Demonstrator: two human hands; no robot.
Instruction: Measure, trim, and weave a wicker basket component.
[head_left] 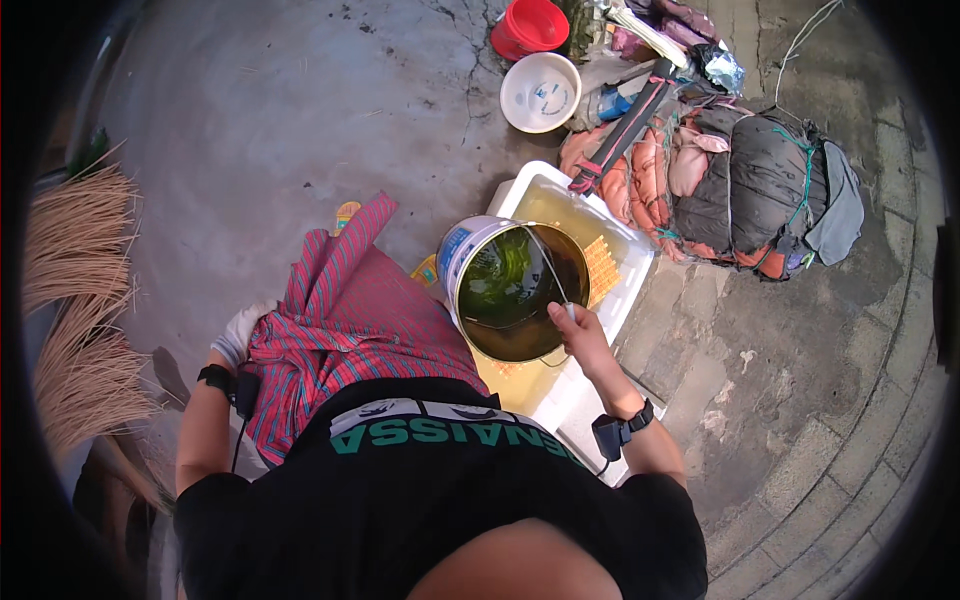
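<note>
**Right hand on bucket handle, left hand at cloth**

Right hand (586, 342) closed round the white grip of the wire handle (570, 311). Bucket (462, 248) sits just forward and to the left of that grip, mouth facing up toward the camera, dark liquid with a green patch inside. Handle wire crosses the mouth up to the far rim.

Bucket is over a white box (640, 270) of yellowish liquid; can't tell if it rests in there or hangs. Orange-yellow grid (602, 270) shows in the box, right of the bucket.

Left hand (246, 328), white glove, touches the edge of the striped cloth (370, 310); finger closure can't be read.

Farther out: white bowl (540, 92), red pail (531, 28), tied bundle (745, 185). Straw (85, 235) far left.
</note>
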